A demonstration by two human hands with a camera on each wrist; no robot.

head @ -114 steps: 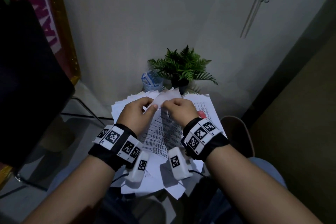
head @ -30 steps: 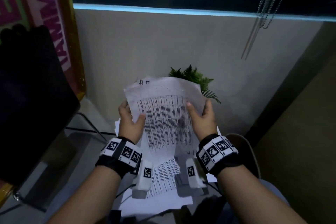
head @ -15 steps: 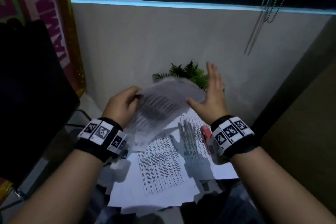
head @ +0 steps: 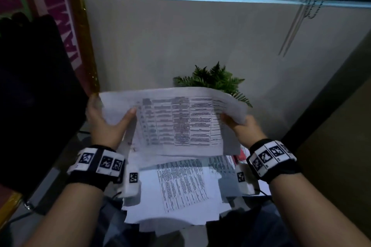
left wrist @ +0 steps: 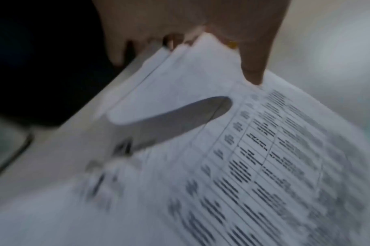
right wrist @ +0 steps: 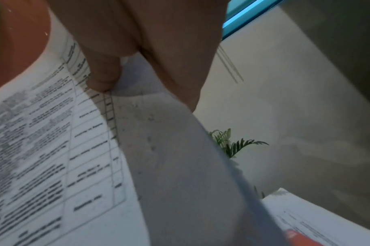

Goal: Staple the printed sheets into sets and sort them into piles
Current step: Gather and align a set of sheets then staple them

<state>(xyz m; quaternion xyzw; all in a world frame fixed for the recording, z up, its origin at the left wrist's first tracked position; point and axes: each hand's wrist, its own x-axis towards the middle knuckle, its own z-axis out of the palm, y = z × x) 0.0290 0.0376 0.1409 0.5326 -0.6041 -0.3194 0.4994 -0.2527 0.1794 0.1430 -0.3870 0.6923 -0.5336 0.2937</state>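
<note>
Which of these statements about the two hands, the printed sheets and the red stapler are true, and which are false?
1. Both hands hold the lifted sheets. True: left hand and right hand grip opposite edges.
2. The red stapler is in the right hand. False: it lies among the papers below.
3. The lifted sheets are blank. False: they carry a printed table.
4. More printed sheets lie below. True.
5. A green plant stands behind the sheets. True.
</note>
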